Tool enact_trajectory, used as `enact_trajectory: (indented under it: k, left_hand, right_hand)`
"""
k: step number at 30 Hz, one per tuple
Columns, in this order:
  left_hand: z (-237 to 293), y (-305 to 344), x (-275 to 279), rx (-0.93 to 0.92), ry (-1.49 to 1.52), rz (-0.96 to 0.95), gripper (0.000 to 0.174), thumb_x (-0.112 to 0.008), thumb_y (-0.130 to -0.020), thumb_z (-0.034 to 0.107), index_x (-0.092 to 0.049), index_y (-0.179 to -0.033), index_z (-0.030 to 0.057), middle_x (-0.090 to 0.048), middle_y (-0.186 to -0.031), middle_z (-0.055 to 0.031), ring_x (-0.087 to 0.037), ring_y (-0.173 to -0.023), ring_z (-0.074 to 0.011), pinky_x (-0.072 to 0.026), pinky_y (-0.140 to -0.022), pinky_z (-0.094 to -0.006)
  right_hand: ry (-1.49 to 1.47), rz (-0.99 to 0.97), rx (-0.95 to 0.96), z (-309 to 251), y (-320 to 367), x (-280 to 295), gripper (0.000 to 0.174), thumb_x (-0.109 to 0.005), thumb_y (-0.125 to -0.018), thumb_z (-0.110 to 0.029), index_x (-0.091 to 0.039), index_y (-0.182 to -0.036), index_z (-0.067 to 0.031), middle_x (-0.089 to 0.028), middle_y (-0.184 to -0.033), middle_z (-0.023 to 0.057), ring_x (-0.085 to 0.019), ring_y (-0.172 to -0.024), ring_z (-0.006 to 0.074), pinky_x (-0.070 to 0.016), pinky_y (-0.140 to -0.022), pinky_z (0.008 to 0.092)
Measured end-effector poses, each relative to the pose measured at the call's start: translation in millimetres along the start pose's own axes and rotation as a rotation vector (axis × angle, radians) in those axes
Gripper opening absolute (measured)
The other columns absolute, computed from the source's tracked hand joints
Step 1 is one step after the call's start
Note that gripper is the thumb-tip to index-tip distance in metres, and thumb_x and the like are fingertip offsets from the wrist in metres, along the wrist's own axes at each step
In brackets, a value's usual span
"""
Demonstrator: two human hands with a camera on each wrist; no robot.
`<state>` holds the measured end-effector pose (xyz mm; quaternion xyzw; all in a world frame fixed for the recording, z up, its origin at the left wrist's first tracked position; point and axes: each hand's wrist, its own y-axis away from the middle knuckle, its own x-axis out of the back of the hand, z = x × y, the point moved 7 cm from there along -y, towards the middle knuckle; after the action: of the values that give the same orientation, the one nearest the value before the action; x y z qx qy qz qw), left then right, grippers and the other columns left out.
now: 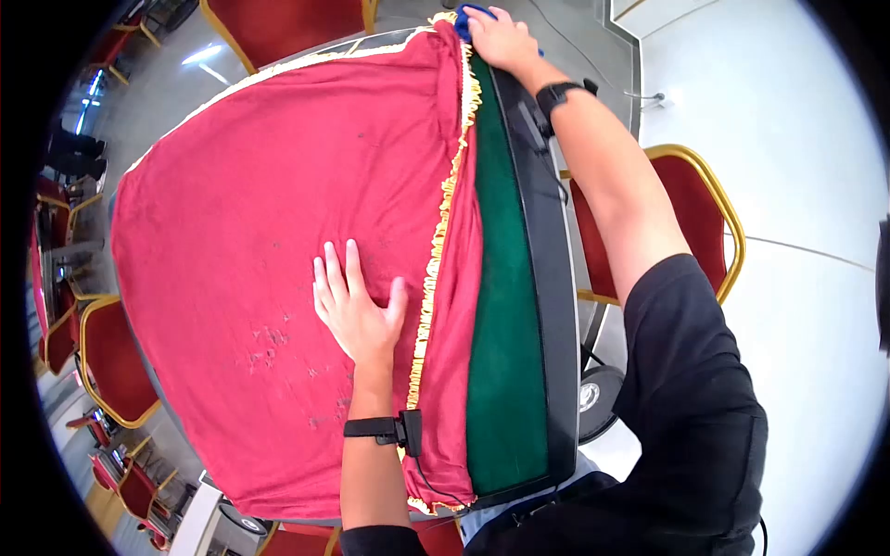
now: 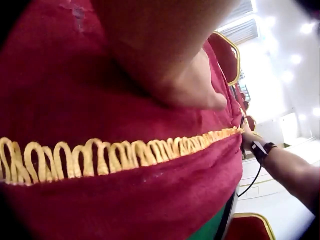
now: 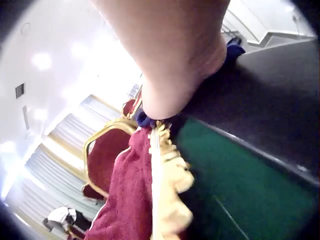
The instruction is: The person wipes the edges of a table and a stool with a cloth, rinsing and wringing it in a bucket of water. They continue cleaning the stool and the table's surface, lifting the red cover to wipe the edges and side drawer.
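A red cloth (image 1: pixel 250 213) with a yellow looped fringe (image 1: pixel 434 269) covers most of a table with a green top (image 1: pixel 505 278) and a dark rim (image 1: pixel 553 343). My left hand (image 1: pixel 357 310) rests palm down on the red cloth, fingers straight and spread, left of the fringe. At the far corner, my right hand (image 1: pixel 505 42) holds a blue cloth (image 1: pixel 462 22) against the table edge, beside the fringe's end. Blue fabric (image 3: pixel 146 120) also shows at the hand's edge in the right wrist view; most of the fingers are hidden there.
Red chairs with gold frames stand around the table: one (image 1: pixel 663 222) at the right, one (image 1: pixel 116 361) at the left, one (image 1: pixel 287 28) beyond the far edge. A black wheel (image 1: pixel 601 400) shows below the right rim. A cable (image 1: pixel 593 69) runs across the floor to the white wall.
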<state>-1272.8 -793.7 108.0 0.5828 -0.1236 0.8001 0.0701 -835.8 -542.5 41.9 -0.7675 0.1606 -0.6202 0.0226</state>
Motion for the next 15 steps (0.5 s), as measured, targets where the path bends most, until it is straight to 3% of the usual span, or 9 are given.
enact_trajectory:
  k: [3, 4, 6, 8, 9, 10, 11, 12, 15]
  left_hand:
    - [-1.7, -3.9, -1.2, 0.059, -0.007, -0.021, 0.090, -0.078, -0.075, 0.051, -0.048, -0.154, 0.0182, -0.039, -0.164, -0.0093, -0.035, -0.150, -0.0347, -0.0308, -0.117, -0.0547]
    - [-2.5, -4.5, -1.3, 0.069, -0.010, -0.022, 0.090, -0.078, -0.075, 0.053, -0.049, -0.153, 0.0190, -0.039, -0.163, -0.0085, -0.035, -0.149, -0.0340, -0.0320, -0.116, -0.0547]
    - [-2.6, -6.1, 0.0, 0.077, -0.018, -0.020, 0.088, -0.077, -0.076, 0.053, -0.049, -0.152, 0.0191, -0.040, -0.163, -0.0086, -0.036, -0.149, -0.0338, -0.0334, -0.115, -0.0550]
    - [-3.8, -8.5, 0.7, 0.090, -0.019, -0.011, 0.086, -0.077, -0.077, 0.052, -0.050, -0.151, 0.0191, -0.040, -0.163, -0.0087, -0.036, -0.149, -0.0336, -0.0339, -0.115, -0.0548]
    - [-3.0, -8.7, 0.7, 0.097, -0.022, -0.013, 0.085, -0.076, -0.077, 0.052, -0.050, -0.151, 0.0190, -0.040, -0.163, -0.0088, -0.036, -0.149, -0.0335, -0.0339, -0.115, -0.0546]
    - [-1.4, -7.2, 1.2, 0.100, -0.024, -0.020, 0.084, -0.076, -0.077, 0.052, -0.051, -0.151, 0.0190, -0.040, -0.162, -0.0089, -0.036, -0.149, -0.0334, -0.0340, -0.115, -0.0544]
    - [0.0, -6.9, 1.7, 0.094, -0.023, -0.012, 0.084, -0.076, -0.078, 0.052, -0.051, -0.151, 0.0187, -0.041, -0.162, -0.0089, -0.037, -0.148, -0.0334, -0.0341, -0.115, -0.0542]
    - [0.0, -8.2, 1.5, 0.091, -0.022, 0.000, 0.083, -0.076, -0.078, 0.051, -0.051, -0.150, 0.0184, -0.041, -0.162, -0.0090, -0.037, -0.148, -0.0333, -0.0342, -0.115, -0.0540]
    - [0.8, -4.9, 5.3, 0.074, -0.023, 0.016, 0.081, -0.076, -0.079, 0.049, -0.052, -0.149, 0.0168, -0.043, -0.160, -0.0096, -0.039, -0.147, -0.0337, -0.0347, -0.115, -0.0534]
  right_hand:
    - [-0.088, -0.357, -0.332, -21.2, -17.3, 29.4, 0.054, -0.037, -0.100, -0.057, -0.061, -0.143, -0.0339, -0.060, -0.147, 0.0049, -0.055, -0.137, 0.0302, -0.0413, -0.114, 0.0440]
    - [-0.128, -0.314, -0.373, -15.5, -18.6, 30.4, 0.055, -0.045, -0.093, -0.064, -0.068, -0.135, -0.0349, -0.068, -0.138, 0.0038, -0.061, -0.131, 0.0277, -0.0448, -0.111, 0.0431]
    - [-0.366, -0.257, -0.071, 9.4, -28.9, 4.3, 0.054, -0.046, -0.099, -0.057, -0.069, -0.134, -0.0237, -0.067, -0.138, 0.0068, -0.062, -0.129, 0.0295, -0.0455, -0.109, 0.0404]
    - [-1.024, -0.252, -0.183, 11.8, 8.3, 15.5, 0.053, -0.050, -0.104, -0.045, -0.066, -0.135, -0.0053, -0.069, -0.134, 0.0108, -0.063, -0.124, 0.0224, -0.0456, -0.108, 0.0358]
    - [-1.327, -0.183, -0.374, 25.2, 37.3, 7.1, 0.056, -0.047, -0.105, -0.049, -0.064, -0.138, -0.0064, -0.070, -0.132, 0.0093, -0.064, -0.121, 0.0213, -0.0475, -0.107, 0.0356]
    - [-1.589, -0.440, -0.931, 2.1, 103.1, 16.0, 0.060, -0.044, -0.106, -0.052, -0.063, -0.139, -0.0065, -0.072, -0.126, 0.0091, -0.067, -0.114, 0.0214, -0.0516, -0.103, 0.0355]
    - [-1.706, -0.437, -0.848, 3.6, 142.4, 2.3, 0.063, -0.042, -0.105, -0.055, -0.065, -0.136, -0.0056, -0.073, -0.121, 0.0091, -0.070, -0.106, 0.0215, -0.0558, -0.098, 0.0373]
    - [-1.598, -0.427, -0.863, 10.7, 193.3, -12.7, 0.061, -0.046, -0.104, -0.055, -0.066, -0.133, -0.0052, -0.074, -0.117, 0.0085, -0.071, -0.101, 0.0212, -0.0579, -0.093, 0.0374]
    - [-1.639, -0.604, -1.260, -5.7, 399.7, -11.0, 0.058, -0.046, -0.105, -0.053, -0.067, -0.132, -0.0052, -0.074, -0.117, 0.0075, -0.071, -0.101, 0.0204, -0.0578, -0.093, 0.0374]
